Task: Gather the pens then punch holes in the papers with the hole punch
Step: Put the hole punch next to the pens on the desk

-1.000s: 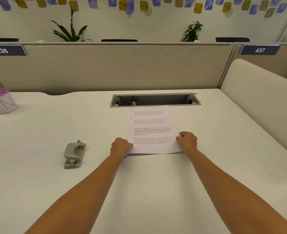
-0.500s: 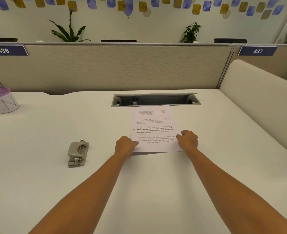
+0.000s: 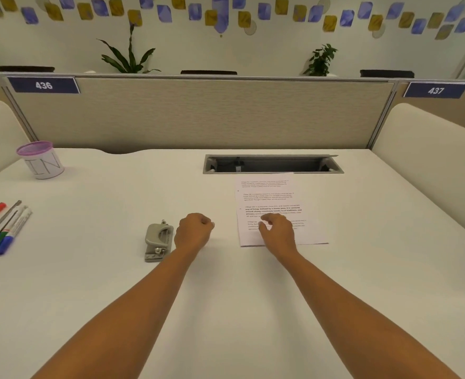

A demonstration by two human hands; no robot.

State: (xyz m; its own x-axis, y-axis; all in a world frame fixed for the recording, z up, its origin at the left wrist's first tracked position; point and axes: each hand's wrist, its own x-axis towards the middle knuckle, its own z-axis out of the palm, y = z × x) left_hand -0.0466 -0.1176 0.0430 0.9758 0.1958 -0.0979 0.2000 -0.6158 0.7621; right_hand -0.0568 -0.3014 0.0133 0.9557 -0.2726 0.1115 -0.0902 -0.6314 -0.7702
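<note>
**Hands Between Punch and Papers on a White Desk**

A white desk filled most of the view, backed at its far edge by a beige partition bearing blue labels reading 436 and 437. A long grey cable well sat open in the far middle of the desktop.

Just nearer than that well, right of centre, lay the stack of printed papers, flat and squared, its far edge almost meeting the well's rim.

The right hand hung over the near half of the stack with its fingers loosely bent and wrapped round nothing; whether the tips touched the top sheet could not be told. The left hand was on the bare desk to the left of the papers, clear of them, with its fingers curled into an empty fist.

Just left of that fist lay the grey hole punch, flat on the desk; whether the two touched could not be told.

At the far left stood a white pen cup with a purple mesh rim, marked "IN". The pens lay side by side at the left edge, nearer than the cup and well apart from it, with red, green and blue caps, partly cut off by the frame.
</note>
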